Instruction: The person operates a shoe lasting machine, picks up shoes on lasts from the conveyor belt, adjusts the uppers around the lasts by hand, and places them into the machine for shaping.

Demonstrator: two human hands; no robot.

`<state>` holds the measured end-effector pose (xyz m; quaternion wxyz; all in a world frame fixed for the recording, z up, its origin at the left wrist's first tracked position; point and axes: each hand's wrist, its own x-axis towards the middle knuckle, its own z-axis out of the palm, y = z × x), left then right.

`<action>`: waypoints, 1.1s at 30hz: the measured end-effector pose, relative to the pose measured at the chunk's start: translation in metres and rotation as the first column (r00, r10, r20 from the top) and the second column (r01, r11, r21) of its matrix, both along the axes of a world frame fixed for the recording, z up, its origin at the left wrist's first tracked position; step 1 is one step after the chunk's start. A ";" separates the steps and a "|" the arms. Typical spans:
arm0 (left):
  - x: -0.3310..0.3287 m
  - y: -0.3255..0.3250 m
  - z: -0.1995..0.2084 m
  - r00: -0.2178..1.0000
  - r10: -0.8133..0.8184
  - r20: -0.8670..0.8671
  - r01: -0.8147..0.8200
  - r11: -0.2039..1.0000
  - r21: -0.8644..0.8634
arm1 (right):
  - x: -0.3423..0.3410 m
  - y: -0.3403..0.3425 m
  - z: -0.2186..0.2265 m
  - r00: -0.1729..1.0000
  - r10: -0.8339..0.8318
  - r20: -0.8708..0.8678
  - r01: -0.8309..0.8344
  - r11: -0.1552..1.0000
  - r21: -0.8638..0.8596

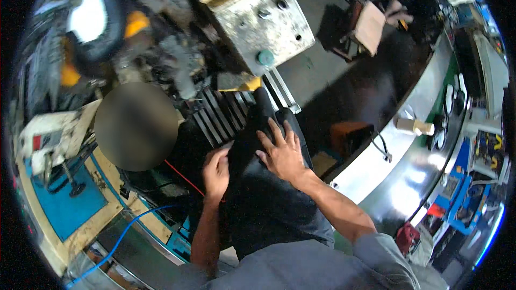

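My right hand rests palm down, fingers spread, on the black cloth over my lap and leg. Nothing shows in its grasp. To its left, my left hand is raised at the edge of the same cloth with its fingers curled together. A small pale edge shows at its fingertips; whether it is a finger or a held thing I cannot make out. Just beyond both hands lies a rack of parallel metal slats.
Ahead stands a stained white machine box with a green cap. A curved metal counter on the right bears a beige cylinder. At left are a blue mat, a blue cable and a red cord. A chair stands farther off.
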<state>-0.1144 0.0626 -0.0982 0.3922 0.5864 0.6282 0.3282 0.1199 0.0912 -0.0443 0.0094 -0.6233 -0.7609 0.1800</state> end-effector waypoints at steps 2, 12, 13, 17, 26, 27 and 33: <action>0.033 0.025 -0.074 0.973 0.080 0.215 -0.004 0.944 -0.329 | 0.013 -0.008 -0.002 0.994 -0.057 -0.089 0.058 0.998 0.015; 0.064 0.225 -0.341 0.206 0.915 0.347 -0.239 0.391 -0.889 | 0.027 0.012 -0.015 0.958 -0.218 -0.183 0.221 0.975 -0.006; 0.084 0.234 -0.344 0.160 0.940 0.302 -0.238 0.333 -0.912 | 0.034 0.011 -0.021 0.956 -0.235 -0.176 0.237 0.971 -0.008; 0.103 0.252 -0.336 0.067 0.960 0.270 -0.201 0.278 -0.939 | 0.044 0.017 -0.032 0.941 -0.271 -0.202 0.266 0.963 -0.048; 0.079 0.227 -0.358 -0.019 0.894 0.447 -0.071 0.445 -0.893 | 0.047 0.026 -0.035 0.913 -0.292 -0.286 0.266 0.956 -0.125; 0.068 0.219 -0.357 -0.018 0.870 0.492 -0.078 0.489 -0.869 | 0.044 0.026 -0.035 0.914 -0.282 -0.292 0.258 0.959 -0.120; 0.045 0.177 -0.363 -0.092 0.879 0.468 -0.168 0.450 -0.877 | 0.040 0.022 -0.041 0.928 -0.242 -0.283 0.228 0.970 -0.083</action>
